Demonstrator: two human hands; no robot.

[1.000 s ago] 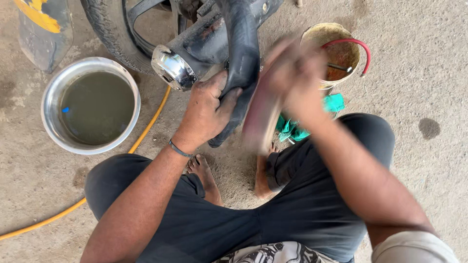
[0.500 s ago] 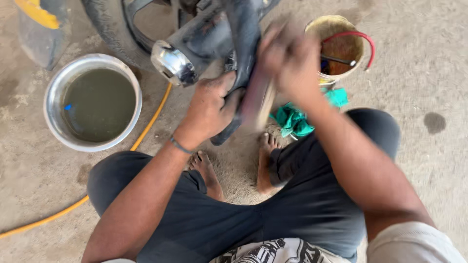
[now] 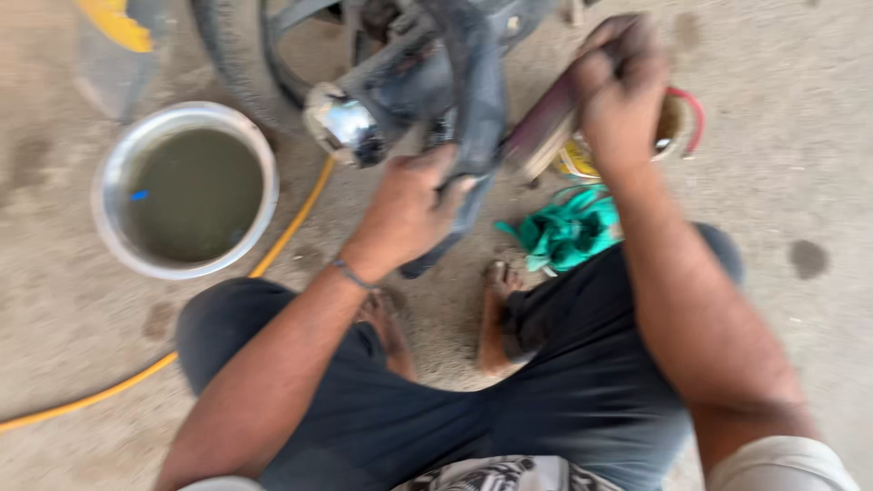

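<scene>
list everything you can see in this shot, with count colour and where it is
metal basin: 1, silver, holding murky greenish water, on the floor at left
hose: 1, yellow, runs across the floor from lower left up past the basin
rubber tube: 1, black, hangs down at top centre
wheel: 1, black tyre, top left of centre
chrome part: 1, shiny silver, beside the tube
cloth: 1, green, on the floor by the right knee
small bucket: 1, tan with red handle, top right, partly hidden
flat tool: 1, reddish, blurred
concrete floor: grey, stained
left hand: grips the tube
right hand: holds the flat tool
bare feet: 2, between the knees
</scene>
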